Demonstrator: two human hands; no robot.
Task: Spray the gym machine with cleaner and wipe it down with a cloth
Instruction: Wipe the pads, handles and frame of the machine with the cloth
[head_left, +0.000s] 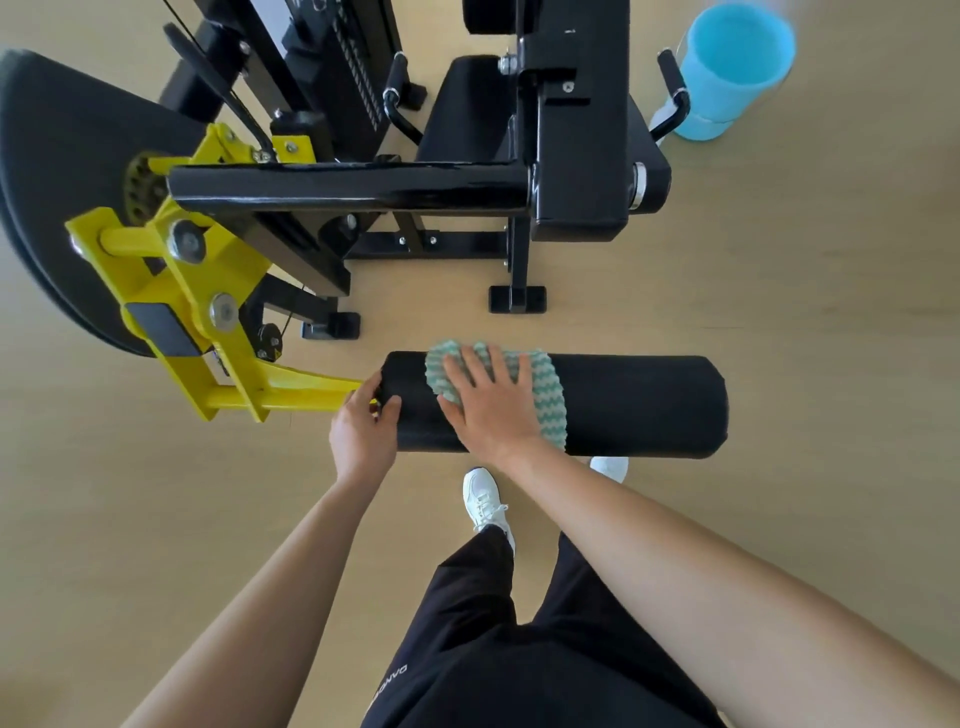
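A black padded roller (639, 402) of the gym machine lies across the middle of the view, fixed to a yellow lever arm (291, 389). A teal-and-white wavy cloth (545, 387) is draped over the roller's left half. My right hand (493, 400) presses flat on the cloth with fingers spread. My left hand (366, 423) grips the roller's left end, fingers curled round its edge beside the yellow arm. No spray bottle is in sight.
The machine's black frame (571, 130), seat pad (467, 109) and weight stack (332, 67) stand beyond the roller. A curved black pad (67, 208) is at the far left. A light blue bucket (732, 67) stands on the wooden floor at upper right. My white shoes (483, 499) are below the roller.
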